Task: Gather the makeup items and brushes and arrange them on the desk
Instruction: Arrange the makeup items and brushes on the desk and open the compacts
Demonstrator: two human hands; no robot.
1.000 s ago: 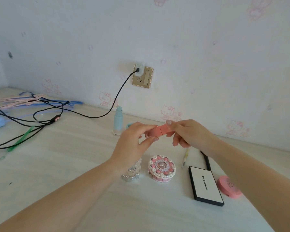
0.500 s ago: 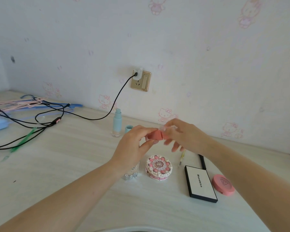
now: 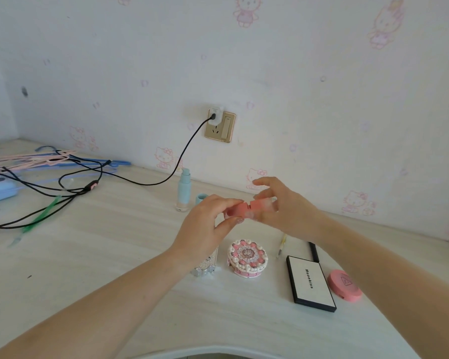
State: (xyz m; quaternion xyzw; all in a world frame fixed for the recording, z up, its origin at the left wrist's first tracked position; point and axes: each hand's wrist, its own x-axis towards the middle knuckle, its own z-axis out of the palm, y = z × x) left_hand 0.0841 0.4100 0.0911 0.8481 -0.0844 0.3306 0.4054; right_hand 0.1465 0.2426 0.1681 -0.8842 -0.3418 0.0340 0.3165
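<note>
Left hand [image 3: 205,224] pinching pink tube [image 3: 246,207] above desk [image 3: 114,255], right hand [image 3: 283,208] seemingly gripping its blurred other end

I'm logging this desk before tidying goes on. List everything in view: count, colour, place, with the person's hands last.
pink tube: 1, pink, held in the air between both hands
pump bottle: 1, pale blue, upright near the wall
small cap: 1, pale blue, beside the bottle
silver case: 1, silver, under the left wrist
round compact: 1, pink and white, desk centre
palette: 1, white with black rim, right of the compact
flat compact: 1, pink, right of the palette
cable: 1, black, from the wall socket across the desk
hangers: several, pink and blue, far left
left hand: pinches the tube
right hand: holds the tube's other end
</note>
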